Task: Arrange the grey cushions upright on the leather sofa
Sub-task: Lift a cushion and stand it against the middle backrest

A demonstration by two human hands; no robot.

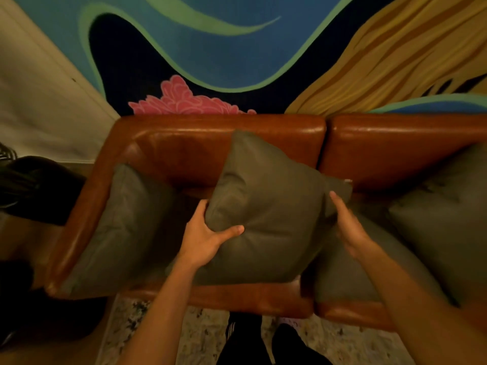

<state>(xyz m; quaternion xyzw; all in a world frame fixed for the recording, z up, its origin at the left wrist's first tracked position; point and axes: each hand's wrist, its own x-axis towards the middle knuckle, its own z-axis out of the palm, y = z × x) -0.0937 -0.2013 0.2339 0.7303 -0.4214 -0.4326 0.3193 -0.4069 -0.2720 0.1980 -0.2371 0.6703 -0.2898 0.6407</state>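
Note:
A brown leather sofa (263, 130) runs across the view. I hold a grey cushion (268, 206) tilted over the seat's middle. My left hand (205, 235) grips its left edge, thumb on the front. My right hand (347, 227) is pressed against its right side with fingers extended. Another grey cushion (121, 227) leans against the left armrest. A third grey cushion (448, 214) stands at the right by the backrest. A fourth grey cushion (350, 280) lies low on the seat under my right arm.
A painted wall mural (237, 48) rises behind the sofa. A patterned rug (200, 335) covers the floor in front, where my legs (250, 341) stand. Dark furniture (34, 191) sits left of the armrest.

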